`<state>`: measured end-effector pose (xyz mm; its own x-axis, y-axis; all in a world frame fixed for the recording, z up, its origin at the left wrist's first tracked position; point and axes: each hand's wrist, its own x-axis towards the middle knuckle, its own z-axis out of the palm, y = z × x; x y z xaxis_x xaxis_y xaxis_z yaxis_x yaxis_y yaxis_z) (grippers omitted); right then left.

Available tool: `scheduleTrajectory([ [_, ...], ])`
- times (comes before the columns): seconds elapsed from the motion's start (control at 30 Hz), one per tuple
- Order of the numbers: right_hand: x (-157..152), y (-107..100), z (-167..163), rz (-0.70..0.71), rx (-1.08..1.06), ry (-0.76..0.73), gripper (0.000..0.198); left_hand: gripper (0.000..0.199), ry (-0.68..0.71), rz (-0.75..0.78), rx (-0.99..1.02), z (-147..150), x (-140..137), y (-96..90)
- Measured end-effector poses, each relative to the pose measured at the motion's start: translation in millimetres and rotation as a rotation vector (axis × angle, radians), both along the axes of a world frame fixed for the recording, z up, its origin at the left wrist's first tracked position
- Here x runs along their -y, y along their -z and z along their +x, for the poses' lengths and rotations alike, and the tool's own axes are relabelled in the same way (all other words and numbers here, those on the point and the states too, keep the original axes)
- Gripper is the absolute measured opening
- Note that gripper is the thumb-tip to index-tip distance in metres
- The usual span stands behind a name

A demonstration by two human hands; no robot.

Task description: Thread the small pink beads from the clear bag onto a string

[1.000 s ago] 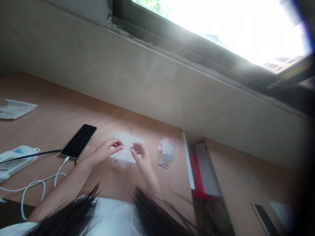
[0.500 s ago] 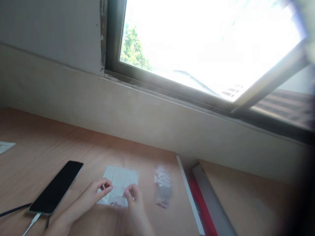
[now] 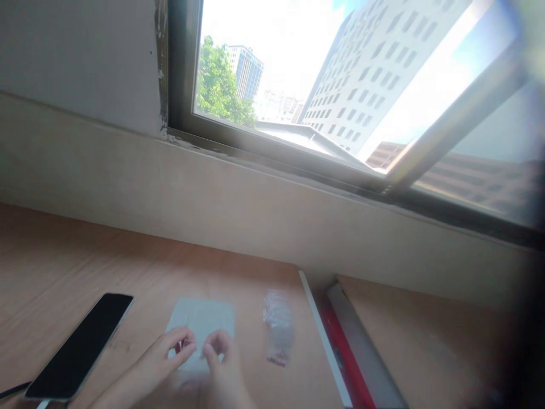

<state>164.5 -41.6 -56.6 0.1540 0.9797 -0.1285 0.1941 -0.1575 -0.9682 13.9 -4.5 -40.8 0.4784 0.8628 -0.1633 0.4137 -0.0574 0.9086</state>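
Observation:
Over a pale paper sheet (image 3: 204, 312) on the wooden desk, my two hands are close together with a small gap between them. My left hand (image 3: 172, 347) pinches thumb and forefinger together, and a bit of thin reddish string (image 3: 185, 343) shows at its fingers. My right hand (image 3: 222, 353) is also curled into a pinch; what its fingertips hold is too small and blurred to make out. Below the hands, near the sheet's lower edge, lies a faint pinkish blur.
A black phone (image 3: 80, 346) with a cable lies left of my hands. To the right is a clear plastic packet (image 3: 279, 328) with small dark reddish contents. Beyond the desk's white edge (image 3: 323, 335) stands a red object (image 3: 347, 355). A window (image 3: 289, 153) is above.
The view has tilted up slightly, so the buildings outside show. The thin reddish strand stretched between my hands is no longer seen spanning them. Both hands stay pinched over the sheet.

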Motion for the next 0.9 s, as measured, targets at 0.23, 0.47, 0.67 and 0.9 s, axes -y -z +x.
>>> scheduleTrajectory([
  [0.23,6,-1,-3,-0.077,-0.154,-0.001,0.025,0.033,0.031,0.003,-0.05,4,5,-14.4],
  [0.47,0,8,8,-0.071,-0.178,0.034,0.034,0.035,0.034,-0.022,-0.024,-9,-4,7.2],
  [0.67,6,15,5,-0.091,-0.286,0.08,0.032,0.036,-0.004,-0.146,0.009,-9,1,7.8],
  [0.9,9,-5,1,-0.184,-0.381,0.013,0.033,0.035,0.053,-0.062,-0.001,2,7,-0.4],
])
